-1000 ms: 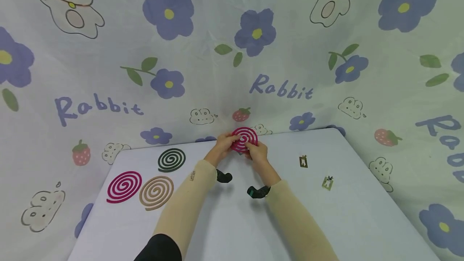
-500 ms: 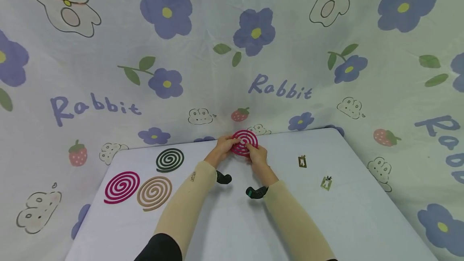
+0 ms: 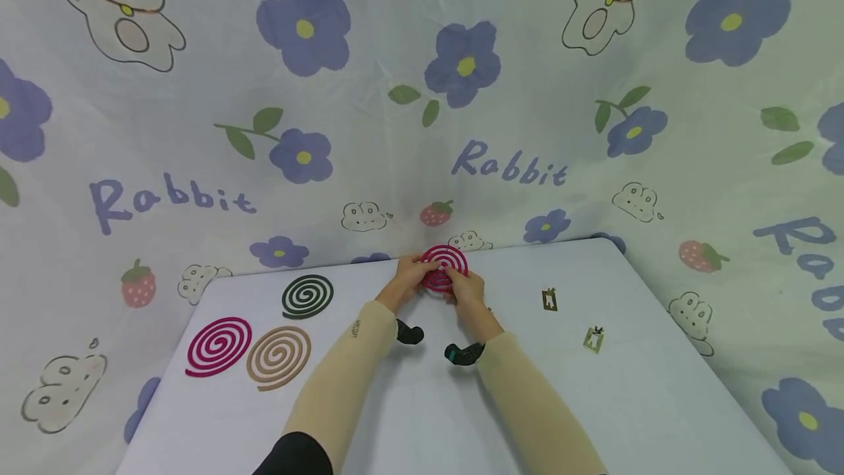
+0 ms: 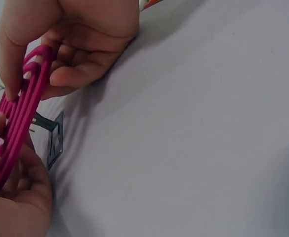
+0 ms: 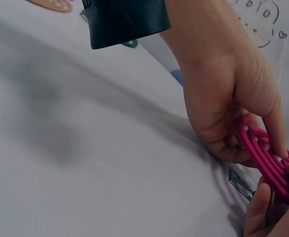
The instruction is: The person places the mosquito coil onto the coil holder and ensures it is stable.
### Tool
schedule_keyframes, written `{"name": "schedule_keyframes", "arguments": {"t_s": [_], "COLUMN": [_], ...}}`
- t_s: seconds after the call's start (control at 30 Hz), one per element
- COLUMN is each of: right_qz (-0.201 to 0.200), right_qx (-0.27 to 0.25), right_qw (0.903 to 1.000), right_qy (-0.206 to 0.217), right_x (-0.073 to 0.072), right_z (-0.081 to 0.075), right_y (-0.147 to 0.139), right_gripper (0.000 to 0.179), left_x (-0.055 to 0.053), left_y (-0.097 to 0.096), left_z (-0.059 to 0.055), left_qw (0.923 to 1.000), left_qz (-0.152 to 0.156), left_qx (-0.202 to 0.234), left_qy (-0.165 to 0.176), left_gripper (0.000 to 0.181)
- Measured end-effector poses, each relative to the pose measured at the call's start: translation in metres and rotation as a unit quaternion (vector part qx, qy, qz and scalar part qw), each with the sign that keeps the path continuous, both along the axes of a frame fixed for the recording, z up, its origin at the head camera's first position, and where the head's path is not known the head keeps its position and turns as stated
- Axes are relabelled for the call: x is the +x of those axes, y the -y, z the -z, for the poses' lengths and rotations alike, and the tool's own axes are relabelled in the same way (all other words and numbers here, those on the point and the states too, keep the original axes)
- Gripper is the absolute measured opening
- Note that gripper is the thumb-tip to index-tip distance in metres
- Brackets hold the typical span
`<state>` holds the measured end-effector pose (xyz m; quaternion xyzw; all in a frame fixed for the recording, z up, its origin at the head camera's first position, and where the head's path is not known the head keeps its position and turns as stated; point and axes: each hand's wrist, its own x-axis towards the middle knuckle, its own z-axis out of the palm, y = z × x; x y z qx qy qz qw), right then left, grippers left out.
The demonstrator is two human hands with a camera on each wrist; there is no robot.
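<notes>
A magenta spiral mosquito coil (image 3: 445, 267) is tilted up between both hands near the table's back edge. My left hand (image 3: 404, 281) pinches its left side, the thumb lying across the face of the rings. On the other side my right hand (image 3: 468, 295) grips the lower right rim with its thumb near the coil's centre. A small dark metal coil stand (image 4: 56, 140) shows under the coil in the left wrist view, one strip rising towards the rings. Rings and fingers hide where that strip meets the coil.
A green coil (image 3: 308, 296), another magenta coil (image 3: 219, 347) and a tan coil (image 3: 279, 358) lie flat at the table's left. Two small metal stands, a darker one (image 3: 550, 300) and a lighter one (image 3: 593, 340), lie at the right. A rabbit-print cloth (image 3: 389, 160) hangs behind.
The magenta coil and both hands have come slightly lower and nearer to me. The grip looks the same; the other coils and stands have stayed in place.
</notes>
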<state>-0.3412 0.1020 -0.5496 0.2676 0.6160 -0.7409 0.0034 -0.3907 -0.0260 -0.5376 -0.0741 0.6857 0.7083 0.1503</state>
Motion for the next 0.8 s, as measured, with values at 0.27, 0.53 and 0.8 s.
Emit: {"name": "schedule_keyframes", "arguments": {"t_s": [0.27,0.53,0.8], "right_qz": [0.0,0.003,0.01], "right_qx": [0.007,0.006,0.032], "right_qw": [1.0,1.0,0.9993], "right_qy": [0.003,0.0,0.018], "right_x": [-0.0014,-0.0001,0.0028], "right_z": [-0.001,-0.0038,-0.0012], "right_y": [0.0004,0.0018,0.0029], "right_gripper": [0.043,0.042,0.041], "left_x": [-0.001,-0.0018,-0.0006], "left_y": [-0.0028,-0.0041,-0.0051], "left_z": [0.0027,0.0049,0.0093], "left_qw": [0.9985,0.997,0.995], "left_qz": [-0.015,-0.022,-0.012], "left_qx": [-0.049,-0.069,-0.097], "left_qy": [-0.015,-0.028,-0.022], "left_gripper": [0.045,0.042,0.047]}}
